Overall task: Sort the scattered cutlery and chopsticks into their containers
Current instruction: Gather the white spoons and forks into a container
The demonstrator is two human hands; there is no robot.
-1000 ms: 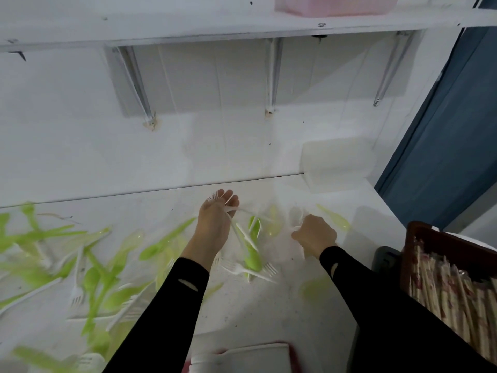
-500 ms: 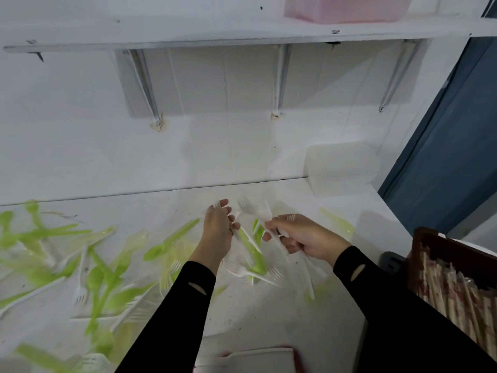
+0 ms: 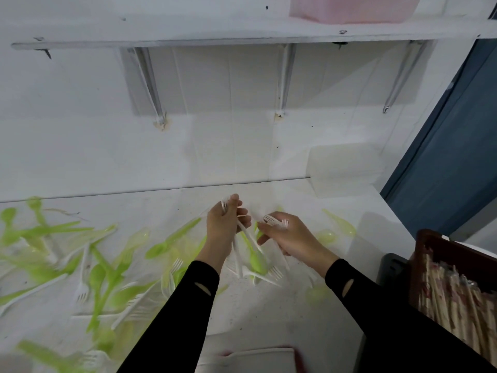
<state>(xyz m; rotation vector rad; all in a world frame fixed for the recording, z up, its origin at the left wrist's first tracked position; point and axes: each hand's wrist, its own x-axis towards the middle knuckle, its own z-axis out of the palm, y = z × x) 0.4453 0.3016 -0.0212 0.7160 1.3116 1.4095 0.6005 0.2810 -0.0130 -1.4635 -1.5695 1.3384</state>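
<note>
My left hand (image 3: 223, 224) grips a small bunch of white plastic forks (image 3: 243, 232) above the white counter (image 3: 269, 308), tines up by my fingertips. My right hand (image 3: 285, 235) holds more white forks (image 3: 271, 220) right beside it, the two hands almost touching. Below them lie a green spoon (image 3: 255, 258) and a white fork (image 3: 266, 274). Green spoons and knives (image 3: 102, 275) mixed with white forks are scattered across the counter's left half. A brown box of wrapped chopsticks (image 3: 457, 294) stands at the right edge.
A clear lidded plastic tub (image 3: 347, 170) sits at the counter's back right corner. A white container with a red rim (image 3: 250, 359) is at the bottom centre. A shelf with a pink box (image 3: 352, 8) hangs overhead. A blue door (image 3: 457, 157) is on the right.
My right hand rose from the counter with white forks and moved left to meet my left hand. My left hand lifted slightly and closed round its forks.
</note>
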